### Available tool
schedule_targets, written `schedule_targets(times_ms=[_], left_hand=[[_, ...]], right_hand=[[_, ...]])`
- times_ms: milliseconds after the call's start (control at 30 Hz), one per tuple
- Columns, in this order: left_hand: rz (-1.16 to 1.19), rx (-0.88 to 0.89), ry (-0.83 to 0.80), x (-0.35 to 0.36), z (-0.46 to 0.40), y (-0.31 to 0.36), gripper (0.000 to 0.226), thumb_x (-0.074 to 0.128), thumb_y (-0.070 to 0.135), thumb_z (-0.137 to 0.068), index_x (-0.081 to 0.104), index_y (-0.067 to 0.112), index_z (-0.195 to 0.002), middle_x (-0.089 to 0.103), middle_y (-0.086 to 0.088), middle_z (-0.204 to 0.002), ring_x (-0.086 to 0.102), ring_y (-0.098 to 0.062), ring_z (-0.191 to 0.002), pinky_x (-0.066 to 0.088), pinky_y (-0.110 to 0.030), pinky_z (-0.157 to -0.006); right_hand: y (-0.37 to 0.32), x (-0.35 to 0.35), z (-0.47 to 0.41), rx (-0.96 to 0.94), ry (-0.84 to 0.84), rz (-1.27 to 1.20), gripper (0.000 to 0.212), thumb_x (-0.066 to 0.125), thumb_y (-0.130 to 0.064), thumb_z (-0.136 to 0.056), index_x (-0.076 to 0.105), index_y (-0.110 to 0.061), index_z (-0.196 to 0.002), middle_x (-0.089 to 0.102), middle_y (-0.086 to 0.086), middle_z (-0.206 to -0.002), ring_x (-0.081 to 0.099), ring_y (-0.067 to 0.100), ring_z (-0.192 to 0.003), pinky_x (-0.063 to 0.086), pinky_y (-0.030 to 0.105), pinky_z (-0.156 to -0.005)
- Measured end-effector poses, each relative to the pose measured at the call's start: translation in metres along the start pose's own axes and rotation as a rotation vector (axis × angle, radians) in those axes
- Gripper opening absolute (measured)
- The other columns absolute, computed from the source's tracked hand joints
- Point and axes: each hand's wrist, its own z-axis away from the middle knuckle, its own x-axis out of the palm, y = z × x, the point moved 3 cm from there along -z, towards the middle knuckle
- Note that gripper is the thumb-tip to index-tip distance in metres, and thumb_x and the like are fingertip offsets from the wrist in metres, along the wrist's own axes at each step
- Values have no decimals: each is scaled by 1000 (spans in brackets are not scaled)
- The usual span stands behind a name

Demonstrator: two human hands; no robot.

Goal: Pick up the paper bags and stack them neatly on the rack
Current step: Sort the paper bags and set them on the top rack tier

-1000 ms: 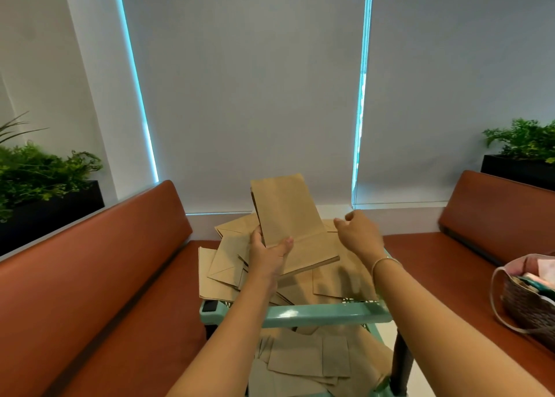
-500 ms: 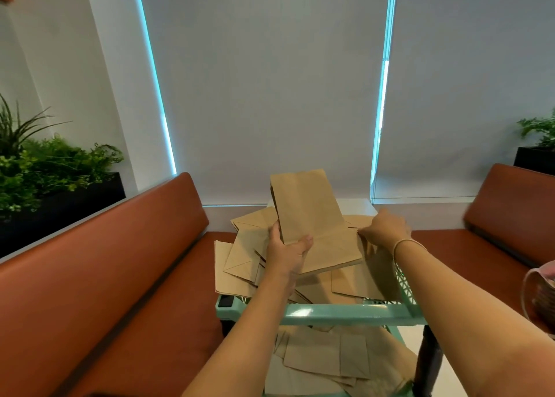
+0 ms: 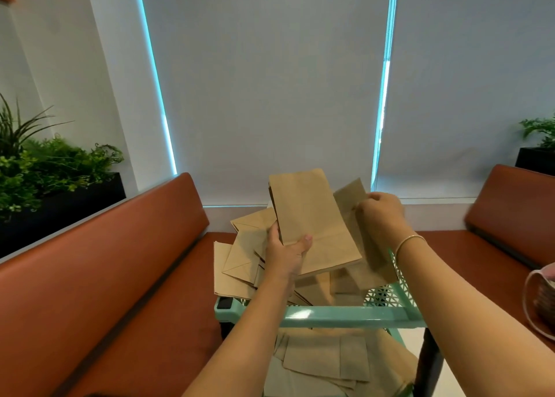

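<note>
My left hand (image 3: 285,252) grips a small stack of flat brown paper bags (image 3: 309,216), held tilted above the top tier of a mint-green rack (image 3: 345,317). My right hand (image 3: 381,216) pinches the upper edge of another brown bag (image 3: 357,225), lifted just right of the stack. Several loose bags (image 3: 240,264) lie scattered on the top tier, some hanging over its left edge. More bags (image 3: 327,363) lie on the lower tier.
Red-brown benches flank the rack at left (image 3: 105,276) and right (image 3: 510,210). Planters with green plants (image 3: 45,171) stand behind both. A woven basket (image 3: 543,300) sits on the right bench. Grey blinds (image 3: 270,81) cover the wall ahead.
My right hand took hold of a bag on the top tier and raised it beside the stack. My left hand kept its stack nearly still. The camera drifted slightly left.
</note>
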Motion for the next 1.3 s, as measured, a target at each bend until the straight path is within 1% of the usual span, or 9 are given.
schedule_targets(times_ms=[167,333,400,533,633,800,1033,1200,1300], left_hand=[[12,-15,15,0,1,1,67,67,5,-84,35,16,-141,56,-7,-127,57,-21,-111,51,-33,-90],[3,-69,57,1,5,6,40,58,12,-91,43,23,-127,57,-3,-125,54,-22,-109,44,-38,-90],[21,-93,53,2,6,8,36,53,14,-94,43,30,-125,57,-1,-122,51,-23,-110,41,-43,-94],[38,-66,47,3,9,11,39,44,12,-97,43,32,-131,52,4,-120,43,-16,-108,34,-39,-97],[89,-95,66,2,10,12,35,36,19,-100,45,29,-133,53,1,-119,45,-18,-106,35,-41,-98],[172,-146,81,-1,9,11,38,41,16,-98,44,25,-134,59,-9,-125,54,-29,-114,43,-53,-100],[139,-111,-13,5,17,17,64,53,19,-95,19,21,-149,50,-3,-137,50,-20,-123,33,-42,-109],[129,-68,-50,5,14,13,76,62,5,-88,18,14,-149,42,-12,-144,51,-24,-123,38,-37,-108],[137,-39,-23,4,10,13,77,62,5,-88,17,15,-150,39,-12,-146,48,-26,-126,38,-42,-108]], right_hand=[[-42,-24,12,-20,161,-599,16,57,-10,-85,67,-23,-86,67,-4,-89,62,18,-88,53,32,-81],[-67,-34,48,-140,-120,-863,24,56,4,-87,61,-17,-78,66,-7,-68,62,1,-58,52,21,-52],[-59,-27,57,-154,-308,-790,34,51,13,-84,65,-13,-68,68,-7,-61,65,3,-57,50,16,-51],[-36,-17,62,-279,-482,-364,49,58,16,-75,70,-25,-51,59,3,-124,43,11,-124,36,27,-103],[-30,-22,61,-311,-490,-127,50,64,13,-72,70,-32,-51,42,-5,-143,20,8,-139,13,36,-116],[-27,-34,57,-351,-516,30,55,63,13,-69,70,-37,-48,27,-7,-153,9,7,-143,6,33,-118],[-27,-33,54,-357,-646,234,43,69,6,-74,70,-35,-61,14,-7,-156,0,8,-144,5,28,-116],[-14,-23,47,-274,-343,137,31,59,4,-83,75,-22,-86,27,2,-153,24,19,-141,22,30,-114],[1,-16,47,-95,-107,-3,26,53,-10,-90,68,-25,-103,56,7,-133,55,25,-114,43,37,-96]])
